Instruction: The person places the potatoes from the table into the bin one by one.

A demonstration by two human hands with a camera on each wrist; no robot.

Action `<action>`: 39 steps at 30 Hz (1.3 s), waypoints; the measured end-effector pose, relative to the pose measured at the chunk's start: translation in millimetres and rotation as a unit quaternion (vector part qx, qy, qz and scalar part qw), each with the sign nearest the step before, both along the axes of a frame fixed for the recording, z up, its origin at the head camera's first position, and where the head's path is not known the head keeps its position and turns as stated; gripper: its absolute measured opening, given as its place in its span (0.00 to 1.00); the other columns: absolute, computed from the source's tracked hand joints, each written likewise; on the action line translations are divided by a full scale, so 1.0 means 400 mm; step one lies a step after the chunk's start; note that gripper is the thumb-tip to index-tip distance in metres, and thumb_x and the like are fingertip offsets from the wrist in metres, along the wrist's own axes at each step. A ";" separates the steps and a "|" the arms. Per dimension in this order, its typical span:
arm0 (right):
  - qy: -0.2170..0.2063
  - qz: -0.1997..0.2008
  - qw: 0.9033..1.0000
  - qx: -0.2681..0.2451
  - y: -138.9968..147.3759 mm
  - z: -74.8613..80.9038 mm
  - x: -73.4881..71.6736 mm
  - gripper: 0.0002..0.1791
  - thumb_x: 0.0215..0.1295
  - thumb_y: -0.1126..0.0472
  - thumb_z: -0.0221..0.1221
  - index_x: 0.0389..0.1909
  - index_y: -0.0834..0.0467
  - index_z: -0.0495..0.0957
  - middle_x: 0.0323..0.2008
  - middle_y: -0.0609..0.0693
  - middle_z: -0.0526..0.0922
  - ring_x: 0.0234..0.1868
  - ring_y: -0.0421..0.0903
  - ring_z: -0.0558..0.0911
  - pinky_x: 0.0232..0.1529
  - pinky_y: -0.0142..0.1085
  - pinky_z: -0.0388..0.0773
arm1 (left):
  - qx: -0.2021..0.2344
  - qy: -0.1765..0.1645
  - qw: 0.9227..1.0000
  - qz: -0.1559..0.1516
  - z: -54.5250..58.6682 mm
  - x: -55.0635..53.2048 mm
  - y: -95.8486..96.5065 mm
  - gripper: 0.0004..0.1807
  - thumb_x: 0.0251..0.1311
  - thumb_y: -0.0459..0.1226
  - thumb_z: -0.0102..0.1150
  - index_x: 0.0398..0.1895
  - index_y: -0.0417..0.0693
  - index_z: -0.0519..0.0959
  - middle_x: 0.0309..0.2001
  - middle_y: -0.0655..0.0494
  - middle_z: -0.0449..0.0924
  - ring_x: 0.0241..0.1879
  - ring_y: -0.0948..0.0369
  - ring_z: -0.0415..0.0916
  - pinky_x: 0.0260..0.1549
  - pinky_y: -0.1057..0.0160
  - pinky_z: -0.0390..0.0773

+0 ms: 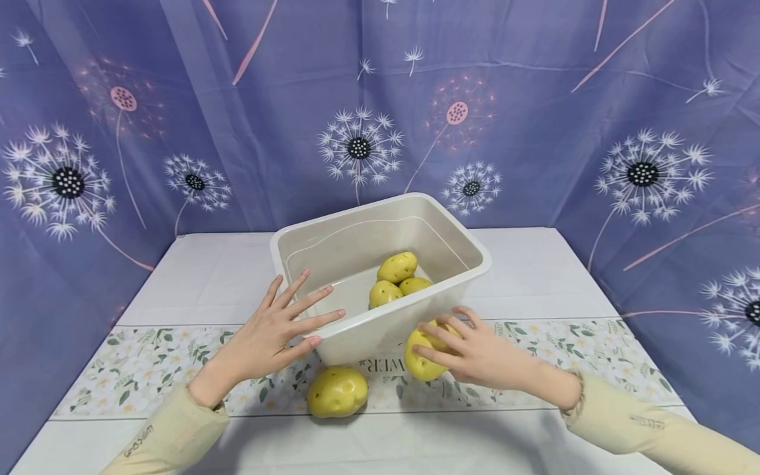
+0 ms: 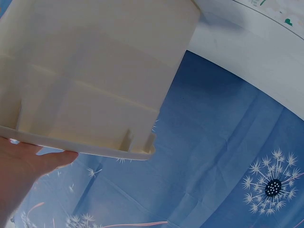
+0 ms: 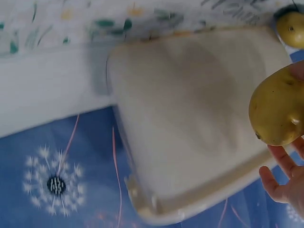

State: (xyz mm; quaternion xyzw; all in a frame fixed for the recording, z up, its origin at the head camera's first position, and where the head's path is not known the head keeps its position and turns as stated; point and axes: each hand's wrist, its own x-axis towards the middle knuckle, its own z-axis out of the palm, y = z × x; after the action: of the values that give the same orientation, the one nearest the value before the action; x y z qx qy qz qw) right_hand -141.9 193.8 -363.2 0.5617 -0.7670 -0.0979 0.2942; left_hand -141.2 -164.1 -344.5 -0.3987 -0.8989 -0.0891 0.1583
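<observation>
My right hand [image 1: 477, 356] holds a yellow potato [image 1: 419, 357] just in front of the bin's near wall, fingers over its top and side. In the right wrist view this potato [image 3: 278, 109] sits against the fingertips, beside the bin's wall [image 3: 185, 109]. My left hand [image 1: 270, 340] lies over the left end of the light grey plastic bin [image 1: 374, 333], fingers spread and straight across its rim. In the left wrist view, thumb and palm edge [image 2: 28, 166] meet that rim. Inside the bin are three potatoes [image 1: 398, 267], grouped toward the right.
Another potato [image 1: 337, 393] rests on the table in front of the bin, between the hands. A floral band [image 1: 160, 369] runs across the white tablecloth [image 1: 202, 270]. Blue curtains [image 1: 285, 132] with dandelion prints enclose the back and sides.
</observation>
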 end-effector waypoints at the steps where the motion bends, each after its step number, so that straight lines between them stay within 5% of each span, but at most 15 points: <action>1: 0.005 -0.001 1.000 0.000 0.004 0.010 -0.001 0.44 0.33 0.49 0.66 0.59 0.48 0.64 0.54 0.53 0.71 0.48 0.50 0.72 0.49 0.51 0.68 | 0.000 -0.001 1.000 0.000 0.000 0.000 0.000 0.24 0.63 0.50 0.43 0.63 0.75 0.59 0.69 0.60 0.51 0.71 0.51 0.32 0.61 0.36 0.41; 17: 0.050 -0.009 0.999 -0.009 0.062 0.164 -0.025 0.32 0.52 0.48 0.50 0.61 0.51 0.63 0.55 0.58 0.71 0.48 0.55 0.72 0.49 0.54 0.67 | 0.004 -0.008 1.000 0.001 0.001 0.001 -0.002 0.24 0.62 0.49 0.44 0.62 0.75 0.60 0.68 0.58 0.54 0.71 0.51 0.32 0.63 0.38 0.36; 24: 0.064 0.012 0.996 -0.063 0.064 0.219 -0.064 0.24 0.64 0.51 0.36 0.59 0.52 0.65 0.50 0.59 0.74 0.43 0.56 0.73 0.47 0.55 0.66 | 0.007 -0.009 1.000 -0.001 0.001 0.002 -0.001 0.23 0.62 0.49 0.44 0.62 0.75 0.60 0.68 0.58 0.54 0.71 0.51 0.32 0.62 0.37 0.37; 33: 0.065 -0.009 0.997 -0.045 0.070 0.276 -0.135 0.25 0.63 0.51 0.36 0.58 0.52 0.67 0.51 0.59 0.73 0.44 0.56 0.72 0.45 0.54 0.66 | 0.005 -0.010 1.000 0.001 0.000 0.001 -0.001 0.24 0.62 0.50 0.45 0.62 0.76 0.59 0.69 0.60 0.52 0.71 0.51 0.32 0.62 0.37 0.37; 39: 0.039 -0.019 0.998 -0.044 0.065 0.315 -0.200 0.34 0.47 0.54 0.57 0.60 0.52 0.65 0.53 0.58 0.71 0.46 0.55 0.70 0.46 0.54 0.63 | 0.004 -0.010 1.000 0.001 0.000 0.001 -0.001 0.24 0.62 0.50 0.45 0.62 0.76 0.59 0.69 0.59 0.52 0.71 0.51 0.32 0.62 0.38 0.37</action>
State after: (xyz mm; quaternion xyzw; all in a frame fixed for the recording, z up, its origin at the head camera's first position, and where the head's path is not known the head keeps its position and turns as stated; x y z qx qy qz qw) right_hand -221.9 219.7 -237.3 0.5294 -0.7689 -0.0910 0.3466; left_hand -140.8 -164.7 -344.3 -0.3961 -0.9006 -0.0970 0.1507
